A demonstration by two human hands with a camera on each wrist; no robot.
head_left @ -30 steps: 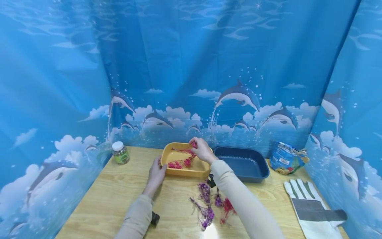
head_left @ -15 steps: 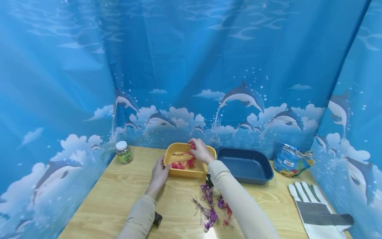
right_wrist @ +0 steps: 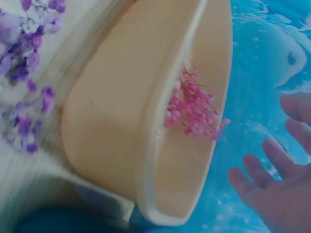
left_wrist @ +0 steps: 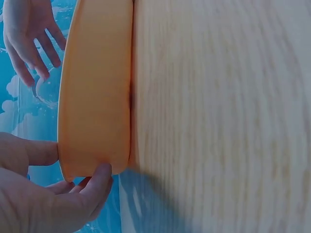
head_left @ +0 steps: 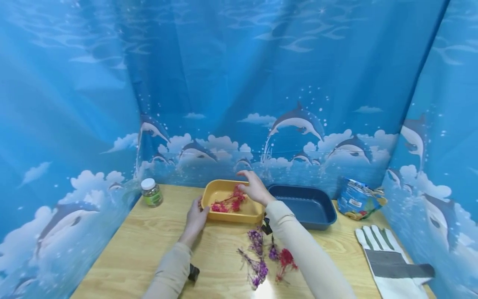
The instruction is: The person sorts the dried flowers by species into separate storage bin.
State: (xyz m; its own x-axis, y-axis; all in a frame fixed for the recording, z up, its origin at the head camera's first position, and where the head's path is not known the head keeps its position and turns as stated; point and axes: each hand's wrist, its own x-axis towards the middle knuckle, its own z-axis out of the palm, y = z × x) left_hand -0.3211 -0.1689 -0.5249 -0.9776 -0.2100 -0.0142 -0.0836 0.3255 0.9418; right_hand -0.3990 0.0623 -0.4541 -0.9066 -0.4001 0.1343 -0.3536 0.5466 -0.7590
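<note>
The yellow tray (head_left: 233, 216) holds pink dried flowers (head_left: 232, 201), which also show inside it in the right wrist view. At its left end, my left hand (head_left: 196, 216) grips the tray; the left wrist view has thumb and fingertips against the corner. My right hand (head_left: 255, 189) hovers over the tray's right part with fingers spread and nothing in them. Several sprigs of purple dried flowers (head_left: 258, 265) and a red dried-flower sprig (head_left: 285, 261) lie on the table in front. Part of the tray's right end is hidden behind my right hand.
A dark blue tray (head_left: 304, 203) stands right of the yellow one. Beyond it are a blue snack bag (head_left: 356, 199) and a white-and-grey work glove (head_left: 392, 261). A white-capped jar (head_left: 152, 193) stands at the left back. A blue dolphin curtain (head_left: 239, 104) closes off the back.
My right hand has let go of the pink dried flowers, which now lie in the yellow tray, and its fingers have spread. The left hand stays on the tray.
</note>
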